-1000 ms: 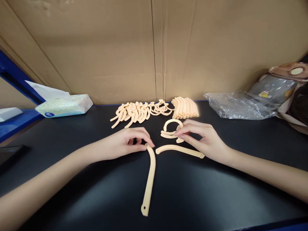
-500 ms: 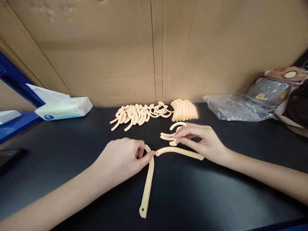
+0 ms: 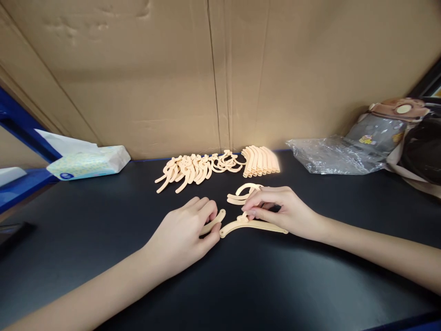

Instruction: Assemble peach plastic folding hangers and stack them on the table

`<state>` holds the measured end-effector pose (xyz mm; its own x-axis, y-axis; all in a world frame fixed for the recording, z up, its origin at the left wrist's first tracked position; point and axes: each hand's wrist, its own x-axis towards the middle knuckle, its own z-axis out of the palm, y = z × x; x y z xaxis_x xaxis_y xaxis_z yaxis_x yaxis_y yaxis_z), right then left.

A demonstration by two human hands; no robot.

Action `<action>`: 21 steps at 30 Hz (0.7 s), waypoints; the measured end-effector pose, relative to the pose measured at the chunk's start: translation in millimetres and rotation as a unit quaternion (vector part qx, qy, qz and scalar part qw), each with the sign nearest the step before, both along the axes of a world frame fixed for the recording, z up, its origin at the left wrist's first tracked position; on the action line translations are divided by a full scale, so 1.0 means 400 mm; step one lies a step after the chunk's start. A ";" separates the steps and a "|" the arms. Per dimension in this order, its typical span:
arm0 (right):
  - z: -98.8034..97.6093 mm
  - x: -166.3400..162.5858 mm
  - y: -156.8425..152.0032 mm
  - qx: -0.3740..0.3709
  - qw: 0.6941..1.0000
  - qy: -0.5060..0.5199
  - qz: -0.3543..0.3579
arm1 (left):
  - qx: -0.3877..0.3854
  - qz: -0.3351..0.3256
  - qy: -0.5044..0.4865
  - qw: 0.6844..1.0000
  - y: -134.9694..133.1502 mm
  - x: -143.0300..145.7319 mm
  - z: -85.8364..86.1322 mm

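Note:
My left hand (image 3: pixel 191 225) is closed on a beige curved hanger arm (image 3: pixel 221 215); its holed end sticks out past the fingers and the rest is hidden under the hand. A second hanger arm (image 3: pixel 262 225) lies on the black table, its left end close to my left thumb. In a pinch, my right hand (image 3: pixel 285 207) holds a small beige hanger hook (image 3: pixel 243 218), its base just over the second arm; whether they touch, I cannot tell. Just behind my right fingers lie a curved hook piece (image 3: pixel 246 187) and thin curved strips (image 3: pixel 237 199), partly covered.
At the back of the black table (image 3: pixel 220 285) lie a pile of small curved pieces (image 3: pixel 188 170) and a neat stack of hanger arms (image 3: pixel 260 161). A tissue pack (image 3: pixel 93 163) is at the left. Clear plastic bag (image 3: pixel 330 156) and bottle (image 3: pixel 375 126) stand right, before a cardboard wall (image 3: pixel 155 69).
My left hand has taken up the hanger arm and swung its near end round to the left. My right hand has brought the hanger hook nearer, over the other arm.

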<state>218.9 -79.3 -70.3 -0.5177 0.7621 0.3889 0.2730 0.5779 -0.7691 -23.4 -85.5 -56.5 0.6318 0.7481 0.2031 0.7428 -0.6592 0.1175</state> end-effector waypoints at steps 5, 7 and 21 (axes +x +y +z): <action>0.002 0.002 0.004 -0.036 0.999 0.003 0.007 | -0.010 -0.064 -0.006 0.998 0.015 -0.004 -0.004; 0.004 0.002 0.005 -0.050 0.999 0.004 0.013 | -0.015 -0.075 -0.010 0.997 0.019 -0.006 -0.005; 0.009 0.000 0.015 -0.247 0.962 0.111 0.035 | -0.061 -0.091 -0.063 0.992 0.010 0.001 -0.014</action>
